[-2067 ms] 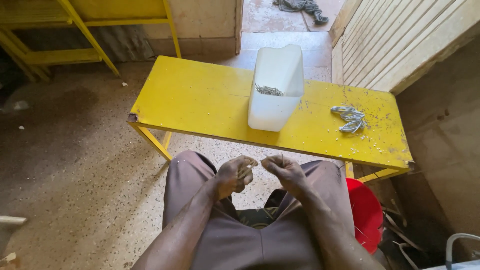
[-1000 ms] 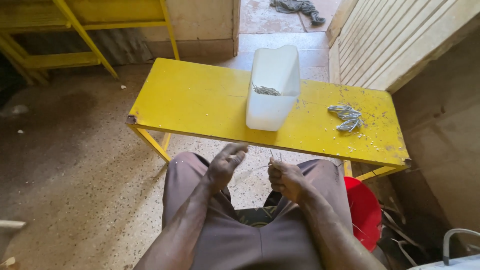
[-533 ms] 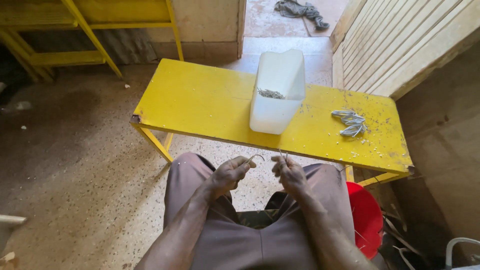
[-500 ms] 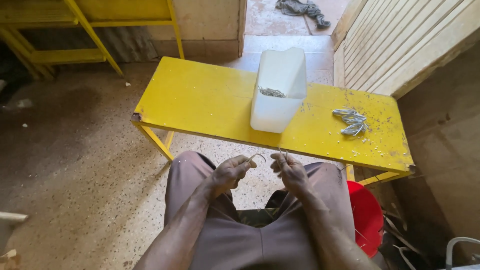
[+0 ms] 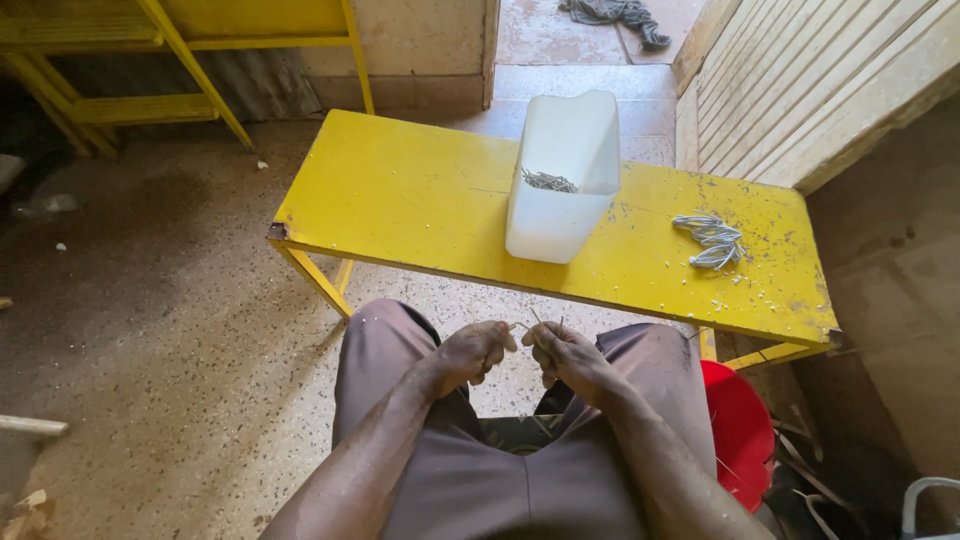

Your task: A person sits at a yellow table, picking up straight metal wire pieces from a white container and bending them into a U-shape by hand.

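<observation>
I sit with both hands together over my knees, in front of a yellow bench (image 5: 400, 200). My left hand (image 5: 473, 352) and my right hand (image 5: 566, 357) each pinch an end of a thin piece of wire (image 5: 530, 322), whose ends stick up between the fingers. On the bench stands a white plastic tub (image 5: 560, 180) with small bent wire pieces (image 5: 548, 181) inside. To its right a small pile of bent wire loops (image 5: 712, 240) lies on the bench top.
A red bucket (image 5: 738, 430) sits by my right knee. Further yellow frames (image 5: 200, 60) stand at the back left. A wooden slatted wall (image 5: 800, 70) runs along the right. A grey cloth (image 5: 615, 12) lies in the doorway beyond. The floor is speckled concrete.
My hands parted about a second ago, the left one lifting open, then came back together on the wire. The tub and the wire pile have not moved.
</observation>
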